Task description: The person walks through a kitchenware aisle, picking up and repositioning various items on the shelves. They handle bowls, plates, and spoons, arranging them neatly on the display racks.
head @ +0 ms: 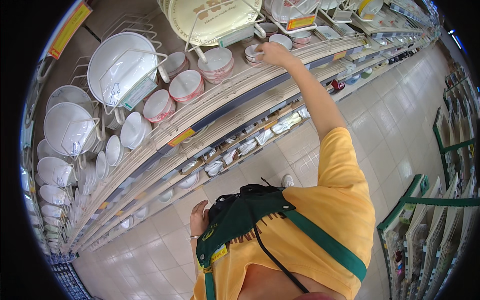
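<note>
My right hand [275, 54] reaches out to the upper shelf. Its fingers are on the rim of a small white bowl [250, 51] in a short stack with dark bands; the far fingertips are partly hidden. Just behind the hand is another white bowl [280, 40]. Low beside the dark green apron [240, 213] hangs my left hand [198, 219], fingers loosely curled and nothing seen in it. To the left along the shelf sit a pink-patterned stack of bowls [215, 63] and a red-rimmed bowl [186, 85].
A large cream plate [213, 22] and a white plate [123, 67] stand in wire racks above the bowls. A low wire guard [225, 88] runs along the shelf's front edge. Lower shelves hold white spoons [287, 123]. Green-framed display racks [408, 225] stand across the tiled aisle.
</note>
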The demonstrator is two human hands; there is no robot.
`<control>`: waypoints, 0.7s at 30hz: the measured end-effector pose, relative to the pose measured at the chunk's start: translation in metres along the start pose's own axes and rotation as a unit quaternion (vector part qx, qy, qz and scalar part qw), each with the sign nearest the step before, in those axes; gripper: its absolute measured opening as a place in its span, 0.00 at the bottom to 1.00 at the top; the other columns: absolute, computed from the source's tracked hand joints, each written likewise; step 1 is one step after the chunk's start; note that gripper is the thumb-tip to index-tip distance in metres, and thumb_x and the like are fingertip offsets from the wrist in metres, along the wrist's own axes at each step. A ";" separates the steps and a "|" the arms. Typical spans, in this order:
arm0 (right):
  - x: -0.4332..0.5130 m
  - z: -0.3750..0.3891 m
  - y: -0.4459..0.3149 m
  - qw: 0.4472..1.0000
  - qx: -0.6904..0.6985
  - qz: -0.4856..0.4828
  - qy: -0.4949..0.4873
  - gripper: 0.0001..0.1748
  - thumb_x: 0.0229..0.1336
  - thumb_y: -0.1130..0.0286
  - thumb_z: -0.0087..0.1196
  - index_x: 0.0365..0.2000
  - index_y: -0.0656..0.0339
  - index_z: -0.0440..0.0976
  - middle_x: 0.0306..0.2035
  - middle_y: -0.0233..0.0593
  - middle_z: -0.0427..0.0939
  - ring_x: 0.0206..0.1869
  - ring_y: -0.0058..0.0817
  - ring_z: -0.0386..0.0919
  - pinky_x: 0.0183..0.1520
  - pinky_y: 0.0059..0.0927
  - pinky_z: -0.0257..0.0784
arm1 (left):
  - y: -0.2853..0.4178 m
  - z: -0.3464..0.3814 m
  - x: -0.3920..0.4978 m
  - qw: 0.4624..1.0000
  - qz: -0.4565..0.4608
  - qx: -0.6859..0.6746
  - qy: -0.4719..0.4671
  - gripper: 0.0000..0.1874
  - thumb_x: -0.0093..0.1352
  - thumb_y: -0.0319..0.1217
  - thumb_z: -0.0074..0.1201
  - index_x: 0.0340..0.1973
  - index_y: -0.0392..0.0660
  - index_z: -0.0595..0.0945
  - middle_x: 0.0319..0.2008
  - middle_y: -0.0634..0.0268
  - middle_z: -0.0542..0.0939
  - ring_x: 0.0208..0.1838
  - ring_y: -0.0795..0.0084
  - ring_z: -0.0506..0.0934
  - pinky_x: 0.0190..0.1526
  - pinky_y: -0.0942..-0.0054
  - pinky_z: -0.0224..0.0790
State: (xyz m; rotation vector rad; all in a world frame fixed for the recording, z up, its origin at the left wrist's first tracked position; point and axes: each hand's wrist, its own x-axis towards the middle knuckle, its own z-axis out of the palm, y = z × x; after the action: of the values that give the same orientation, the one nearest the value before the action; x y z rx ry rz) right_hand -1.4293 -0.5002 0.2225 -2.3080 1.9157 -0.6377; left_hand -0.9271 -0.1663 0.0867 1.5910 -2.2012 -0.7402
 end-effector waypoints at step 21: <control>0.011 -0.014 0.164 0.980 -0.149 0.096 0.094 0.18 0.55 0.55 0.56 0.40 0.58 0.79 0.38 0.48 0.81 0.42 0.47 0.79 0.49 0.46 0.73 | 0.081 0.070 0.027 0.999 -0.024 0.016 0.031 0.18 0.61 0.20 0.53 0.48 0.42 0.79 0.48 0.52 0.80 0.52 0.50 0.76 0.56 0.60 0.68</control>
State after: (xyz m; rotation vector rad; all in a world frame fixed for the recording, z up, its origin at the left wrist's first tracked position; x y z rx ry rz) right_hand -1.5842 -0.5431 0.1863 -2.2503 2.4365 -0.6027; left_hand -1.0364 -0.1566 0.0756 1.6651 -2.1479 -0.6621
